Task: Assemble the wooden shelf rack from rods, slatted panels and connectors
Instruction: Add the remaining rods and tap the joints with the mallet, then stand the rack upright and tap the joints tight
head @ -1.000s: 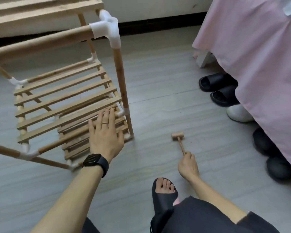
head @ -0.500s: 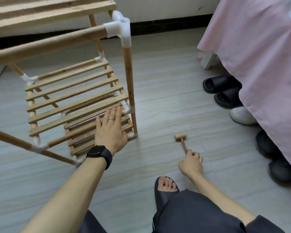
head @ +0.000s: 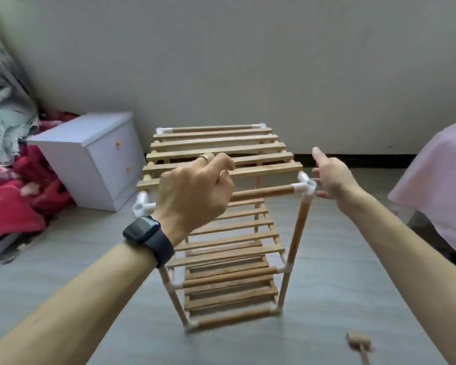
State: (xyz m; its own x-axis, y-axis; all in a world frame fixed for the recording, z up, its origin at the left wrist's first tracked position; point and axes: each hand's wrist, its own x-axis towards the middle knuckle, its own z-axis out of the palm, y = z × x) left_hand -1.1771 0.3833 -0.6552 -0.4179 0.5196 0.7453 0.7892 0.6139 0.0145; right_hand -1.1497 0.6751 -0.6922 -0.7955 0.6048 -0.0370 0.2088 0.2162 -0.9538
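Your left hand (head: 192,196) curls over the rack's (head: 229,248) near top rod (head: 263,193); you can't tell if it grips. Your right hand (head: 332,177), fingers spread, is just right of the connector (head: 305,187).

We list a tan wooden rack (head: 221,151) with white connectors (head: 304,189), black watch (head: 148,233), white cabinet (head: 90,154), red blanket (head: 8,201), pink cloth (head: 437,185).

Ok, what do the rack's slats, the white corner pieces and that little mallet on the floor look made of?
Slats: wood, possibly bamboo; light brown, streaky grain, matt finish. Corner connectors: white moulded plastic by their smooth, slightly shiny look. Mallet: pale bare-looking wood, though it is blurred.
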